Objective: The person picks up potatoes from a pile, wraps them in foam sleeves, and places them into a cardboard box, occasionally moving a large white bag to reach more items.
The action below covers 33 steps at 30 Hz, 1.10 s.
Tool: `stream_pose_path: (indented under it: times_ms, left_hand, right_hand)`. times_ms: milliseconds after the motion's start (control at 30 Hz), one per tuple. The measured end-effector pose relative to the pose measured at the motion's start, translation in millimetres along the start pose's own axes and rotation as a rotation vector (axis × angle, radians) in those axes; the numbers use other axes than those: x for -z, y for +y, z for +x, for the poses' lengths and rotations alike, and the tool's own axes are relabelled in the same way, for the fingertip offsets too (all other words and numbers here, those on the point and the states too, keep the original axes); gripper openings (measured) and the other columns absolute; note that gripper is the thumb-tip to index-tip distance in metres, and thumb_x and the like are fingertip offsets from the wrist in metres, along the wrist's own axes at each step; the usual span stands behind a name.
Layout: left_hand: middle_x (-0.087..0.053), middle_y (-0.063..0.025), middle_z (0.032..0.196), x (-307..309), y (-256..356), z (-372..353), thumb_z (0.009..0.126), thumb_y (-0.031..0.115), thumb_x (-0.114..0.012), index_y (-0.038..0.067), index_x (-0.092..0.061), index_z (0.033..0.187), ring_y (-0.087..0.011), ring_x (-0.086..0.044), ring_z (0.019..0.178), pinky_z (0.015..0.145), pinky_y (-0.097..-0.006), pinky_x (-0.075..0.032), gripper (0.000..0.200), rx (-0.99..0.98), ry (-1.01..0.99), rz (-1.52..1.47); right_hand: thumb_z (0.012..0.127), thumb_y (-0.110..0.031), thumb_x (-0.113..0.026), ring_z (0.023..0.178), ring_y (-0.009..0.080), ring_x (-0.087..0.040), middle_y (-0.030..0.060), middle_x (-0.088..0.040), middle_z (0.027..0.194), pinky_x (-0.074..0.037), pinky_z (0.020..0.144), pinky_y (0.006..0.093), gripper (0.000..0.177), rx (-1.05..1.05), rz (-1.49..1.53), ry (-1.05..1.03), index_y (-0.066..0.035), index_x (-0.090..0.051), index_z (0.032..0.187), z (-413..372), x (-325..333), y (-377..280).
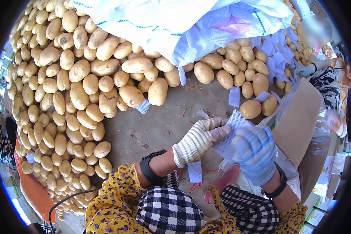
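A pale lavender foam net sleeve [238, 123] is stretched between my two hands above the floor. My left hand [199, 141], in a white striped knit glove, pinches the sleeve's left edge between thumb and fingers. On its other side my right hand [257, 154], in a blue-coated glove, is closed over the sleeve and slightly blurred by motion. Whether anything sits inside the sleeve is hidden. Two potatoes, one of them a rounded potato [250, 109], lie just beyond my hands. Another foam sleeve [195, 171] lies below my left hand.
A large potato pile [80, 70] covers the left and back. A white woven sack [144, 23] lies over it, with loose foam sleeves [275, 54] beside it. An open cardboard box [300, 117] stands at my right. A co-worker's gloved hand [305, 70] is beyond it.
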<state>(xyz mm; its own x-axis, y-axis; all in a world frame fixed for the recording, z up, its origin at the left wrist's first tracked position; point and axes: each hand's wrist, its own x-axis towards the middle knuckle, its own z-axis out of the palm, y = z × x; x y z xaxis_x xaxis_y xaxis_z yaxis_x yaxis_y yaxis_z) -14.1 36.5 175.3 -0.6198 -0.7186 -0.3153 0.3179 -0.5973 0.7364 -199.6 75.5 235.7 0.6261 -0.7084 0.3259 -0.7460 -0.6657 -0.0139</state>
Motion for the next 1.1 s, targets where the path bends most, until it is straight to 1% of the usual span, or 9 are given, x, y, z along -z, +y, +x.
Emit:
stream_pose_path:
  times_ms: [33,167,267,400,533,633,767,867,1100]
  left_hand:
    - [-0.065,-0.0006,0.103,1.2,0.3,0.4,0.097,0.026,-0.058,0.001,-0.059,0.120,-0.0075,-0.061,0.092,0.084,-0.0246,-0.048,0.034,-0.007,0.003,0.024]
    - [-0.064,-0.0007,0.106,-0.1,2.8,-3.0,0.097,0.027,-0.057,0.001,-0.058,0.121,-0.0075,-0.059,0.096,0.086,-0.0254,-0.048,0.036,-0.010,0.031,-0.001]
    - [-0.063,-0.0026,0.110,4.1,-5.4,0.4,0.097,0.027,-0.057,0.000,-0.056,0.123,-0.0093,-0.059,0.100,0.090,-0.0266,-0.047,0.038,0.001,0.009,-0.068]
    - [-0.064,-0.0047,0.110,-0.7,-7.2,2.0,0.097,0.023,-0.058,-0.002,-0.055,0.124,-0.0108,-0.060,0.098,0.089,-0.0266,-0.048,0.037,-0.010,0.013,-0.134]
    - [-0.063,-0.0034,0.110,0.1,-4.2,0.9,0.097,0.022,-0.056,-0.002,-0.056,0.123,-0.0094,-0.059,0.098,0.089,-0.0256,-0.047,0.036,0.007,0.012,-0.071]
    - [-0.062,-0.0028,0.109,-0.8,-2.4,-0.5,0.097,0.023,-0.056,-0.002,-0.056,0.122,-0.0084,-0.058,0.098,0.088,-0.0253,-0.047,0.035,0.002,0.005,-0.061]
    - [-0.063,-0.0025,0.107,1.7,-7.4,-0.4,0.097,0.023,-0.058,-0.002,-0.057,0.121,-0.0086,-0.059,0.096,0.086,-0.0242,-0.048,0.035,0.008,0.003,-0.079]
    - [-0.063,-0.0017,0.105,2.7,-9.6,-0.8,0.096,0.022,-0.058,-0.001,-0.058,0.119,-0.0077,-0.059,0.093,0.085,-0.0232,-0.048,0.033,0.032,0.021,-0.098]
    - [-0.063,-0.0011,0.104,1.0,-6.7,-2.9,0.097,0.023,-0.057,0.000,-0.059,0.116,-0.0070,-0.059,0.093,0.084,-0.0230,-0.047,0.030,0.000,0.037,-0.104]
  right_hand:
    - [0.076,-0.016,-0.068,0.096,0.0282,-0.055,0.0084,-0.059,0.101,-0.044,0.089,0.0481,0.025,-0.090,0.066,0.017,-0.007,-0.058,0.096,-0.9,-4.4,1.1]
    - [0.075,-0.017,-0.072,0.099,0.0287,-0.055,0.0106,-0.058,0.117,-0.041,0.092,0.0467,0.050,-0.257,0.129,0.056,-0.006,-0.055,0.120,7.7,-4.5,-1.9]
    - [0.075,-0.019,-0.071,0.102,0.0296,-0.054,0.0111,-0.055,0.121,-0.040,0.092,0.0451,0.059,-0.182,0.044,-0.024,-0.006,-0.050,0.129,-0.1,-9.4,2.6]
    - [0.069,-0.013,-0.073,0.102,0.0316,-0.055,0.0115,-0.059,0.115,-0.041,0.093,0.0439,0.059,-0.324,0.188,0.016,-0.007,-0.055,0.125,9.1,-3.7,3.7]
    - [0.074,-0.015,-0.068,0.101,0.0310,-0.055,0.0117,-0.057,0.119,-0.043,0.089,0.0450,0.056,-0.229,0.131,-0.007,-0.007,-0.053,0.128,1.6,-8.0,5.5]
    - [0.069,-0.010,-0.074,0.099,0.0298,-0.056,0.0090,-0.061,0.107,-0.043,0.091,0.0433,0.058,-0.443,0.287,0.038,-0.008,-0.057,0.124,12.6,-2.1,3.6]
    - [0.071,-0.009,-0.073,0.099,0.0290,-0.057,0.0079,-0.062,0.107,-0.044,0.089,0.0431,0.051,-0.329,0.175,-0.003,-0.007,-0.060,0.120,5.7,-5.5,6.4]
    - [0.074,-0.012,-0.064,0.096,0.0255,-0.058,0.0068,-0.064,0.110,-0.046,0.084,0.0408,0.045,-0.173,0.100,0.053,-0.006,-0.061,0.119,1.1,-10.4,9.2]
    - [0.075,-0.018,-0.059,0.099,0.0230,-0.058,0.0060,-0.062,0.119,-0.045,0.086,0.0405,0.050,-0.036,-0.059,-0.015,-0.006,-0.060,0.124,0.2,-6.5,5.7]
